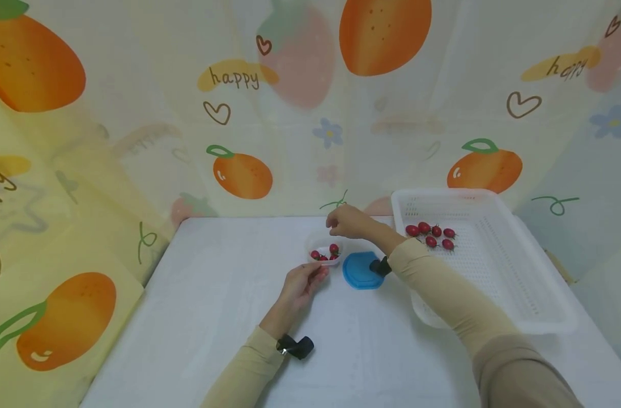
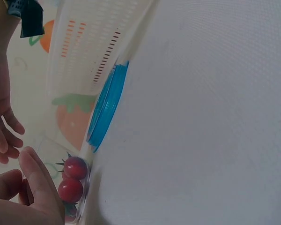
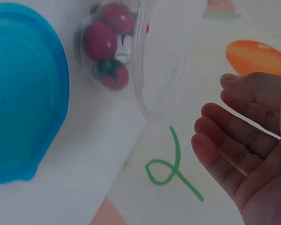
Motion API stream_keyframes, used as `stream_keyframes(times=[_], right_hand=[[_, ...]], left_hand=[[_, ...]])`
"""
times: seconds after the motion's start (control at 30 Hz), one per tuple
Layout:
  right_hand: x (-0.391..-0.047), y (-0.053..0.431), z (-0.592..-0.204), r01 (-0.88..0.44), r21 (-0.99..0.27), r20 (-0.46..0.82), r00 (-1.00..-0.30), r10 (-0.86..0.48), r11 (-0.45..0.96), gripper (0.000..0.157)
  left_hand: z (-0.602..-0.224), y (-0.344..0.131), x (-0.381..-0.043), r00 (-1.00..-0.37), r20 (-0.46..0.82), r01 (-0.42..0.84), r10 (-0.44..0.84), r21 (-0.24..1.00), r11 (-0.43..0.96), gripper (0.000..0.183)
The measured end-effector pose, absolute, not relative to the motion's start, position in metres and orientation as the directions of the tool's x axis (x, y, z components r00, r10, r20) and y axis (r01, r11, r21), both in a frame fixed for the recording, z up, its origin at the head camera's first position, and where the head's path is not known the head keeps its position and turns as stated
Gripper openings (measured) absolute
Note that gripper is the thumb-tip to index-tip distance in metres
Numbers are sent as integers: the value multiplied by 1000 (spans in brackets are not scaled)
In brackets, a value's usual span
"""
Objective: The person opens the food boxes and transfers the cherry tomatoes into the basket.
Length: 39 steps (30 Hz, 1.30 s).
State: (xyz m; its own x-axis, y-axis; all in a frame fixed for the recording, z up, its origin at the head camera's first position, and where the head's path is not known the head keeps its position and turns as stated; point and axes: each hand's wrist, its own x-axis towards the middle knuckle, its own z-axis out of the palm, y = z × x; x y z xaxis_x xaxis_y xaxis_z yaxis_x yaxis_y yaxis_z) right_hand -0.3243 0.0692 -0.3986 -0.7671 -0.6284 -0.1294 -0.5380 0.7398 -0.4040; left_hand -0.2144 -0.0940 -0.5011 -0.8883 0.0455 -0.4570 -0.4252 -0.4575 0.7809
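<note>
A small clear plastic container point(image 1: 313, 243) holding several cherry tomatoes point(image 1: 334, 248) stands on the table. My left hand point(image 1: 300, 281) is at its near side, thumb and fingertips pinching the rim. Over the container's far side hangs my right hand point(image 1: 352, 221), fingers loosely bent. In the right wrist view, nothing lies between the right hand's fingers point(image 3: 225, 122). Beside the container, a blue lid point(image 1: 358, 273) lies flat under my right forearm.
At the right stands a large white perforated basket point(image 1: 494, 272), with several cherry tomatoes point(image 1: 431, 241) grouped near its left wall. A white cloth covers the table point(image 1: 203, 300). Behind it hangs a fruit-patterned curtain point(image 1: 300, 136).
</note>
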Motion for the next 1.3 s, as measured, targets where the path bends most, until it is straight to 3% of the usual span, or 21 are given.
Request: stream_keyframes(times=[0.43, 0.67, 1.13, 1.3], right_hand=[[-323, 41, -429, -455, -462, -227, -769, -598, 761, 25], [-318, 30, -441, -415, -454, -287, -769, -571, 788, 23], [-316, 18, -462, -488, -379, -196, -788, -584, 786, 20], [-315, 15, -463, -437, -382, -211, -817, -537, 814, 12]], left_hand=[[-503, -93, -217, -893, -448, -406, 30, 777, -481, 29], [-503, -92, -217, -906, -422, -375, 21, 780, -501, 19], [-502, -91, -216, -911, -413, -368, 17, 792, -487, 14], [-502, -92, -216, -910, -415, -370, 17, 793, -484, 14]])
